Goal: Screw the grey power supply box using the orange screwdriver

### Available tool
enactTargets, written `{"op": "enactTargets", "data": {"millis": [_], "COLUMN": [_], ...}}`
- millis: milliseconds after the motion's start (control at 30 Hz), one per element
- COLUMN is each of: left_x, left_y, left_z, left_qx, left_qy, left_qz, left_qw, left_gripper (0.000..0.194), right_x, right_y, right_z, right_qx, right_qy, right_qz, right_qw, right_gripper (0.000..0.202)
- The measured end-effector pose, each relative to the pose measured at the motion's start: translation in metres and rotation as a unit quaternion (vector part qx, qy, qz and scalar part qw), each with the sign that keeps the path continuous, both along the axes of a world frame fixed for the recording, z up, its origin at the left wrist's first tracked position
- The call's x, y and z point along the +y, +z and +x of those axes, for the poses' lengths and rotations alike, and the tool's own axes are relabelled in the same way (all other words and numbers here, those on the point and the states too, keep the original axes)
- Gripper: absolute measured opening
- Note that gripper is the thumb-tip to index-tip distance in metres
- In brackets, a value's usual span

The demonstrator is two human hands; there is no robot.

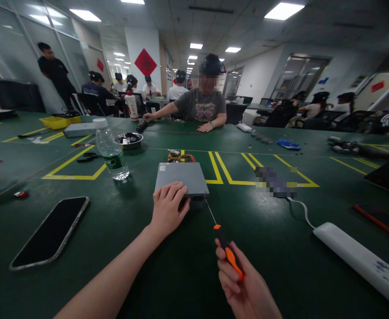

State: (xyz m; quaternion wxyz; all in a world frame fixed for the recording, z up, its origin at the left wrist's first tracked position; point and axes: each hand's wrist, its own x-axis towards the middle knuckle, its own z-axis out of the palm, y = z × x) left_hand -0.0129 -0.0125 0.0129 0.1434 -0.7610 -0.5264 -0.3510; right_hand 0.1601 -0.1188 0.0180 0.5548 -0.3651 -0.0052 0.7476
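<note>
A grey metal computer power supply lies flat on the green table in front of me, its bundle of coloured cables coming out at the far side. My left hand grips its near left part, fingers over the top and thumb down at the near face. In my right hand is a screwdriver with an orange and black handle, fingers wrapped round it. Its thin shaft points up and left, the tip at the near right corner of the power supply. Whether the tip sits in a screw is too small to tell.
Left of the power supply stand a water bottle and a metal bowl of dark parts. A phone lies nearer. To the right is a white power strip with a cable. Across the table sits a person.
</note>
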Motion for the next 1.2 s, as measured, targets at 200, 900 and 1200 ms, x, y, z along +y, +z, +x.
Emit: {"op": "enactTargets", "data": {"millis": [200, 900, 1200], "left_x": [0.000, 0.001, 0.000], "left_y": [-0.002, -0.001, -0.001], "left_z": [0.000, -0.001, -0.001], "left_qx": [-0.004, -0.001, -0.002], "left_qy": [-0.003, -0.004, -0.009], "left_qz": [-0.001, 0.004, 0.001], "left_qw": [1.000, 1.000, 1.000], "left_gripper": [0.024, 0.024, 0.025], "right_x": [0.000, -0.006, -0.010], "right_y": [-0.004, 0.000, -0.010], "right_z": [-0.005, -0.009, -0.017], "right_qx": [-0.053, -0.236, -0.471], "right_qy": [0.004, 0.013, -0.063], "right_qz": [0.039, 0.112, 0.158], "right_qw": [0.998, 0.965, 0.866], "right_gripper": [0.038, 0.039, 0.036]}}
